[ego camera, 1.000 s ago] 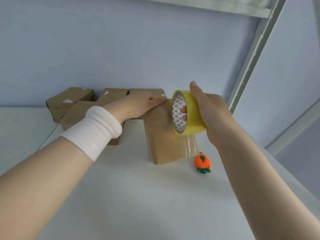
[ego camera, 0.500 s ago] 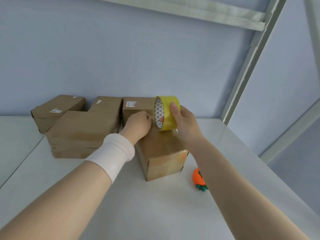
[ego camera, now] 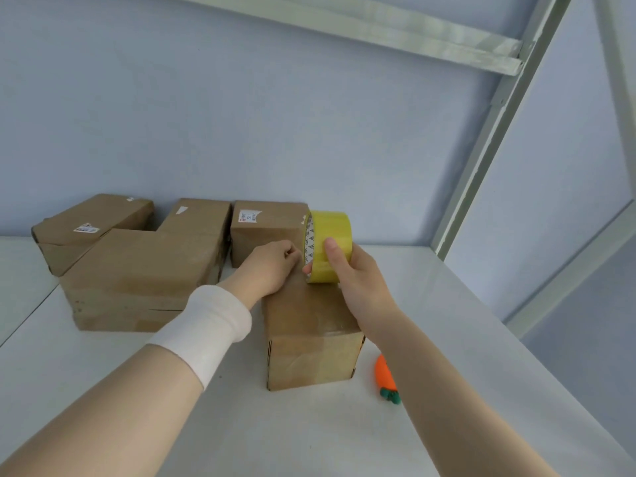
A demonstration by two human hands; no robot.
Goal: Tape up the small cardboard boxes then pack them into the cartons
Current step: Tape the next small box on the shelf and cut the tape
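Tape roll (ego camera: 331, 229) is being held farther back on the box (ego camera: 309, 325), clasped by the right hand (ego camera: 358, 284). Left hand (ego camera: 272, 266) is being kept curled alongside; pinch unclear.

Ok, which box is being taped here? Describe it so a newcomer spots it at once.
On the white table, look nearest the camera, in front of the boxes along the wall. The box stands alone, an orange toy to its right. Only it has the yellow tape roll, gripped by the right hand, on top.
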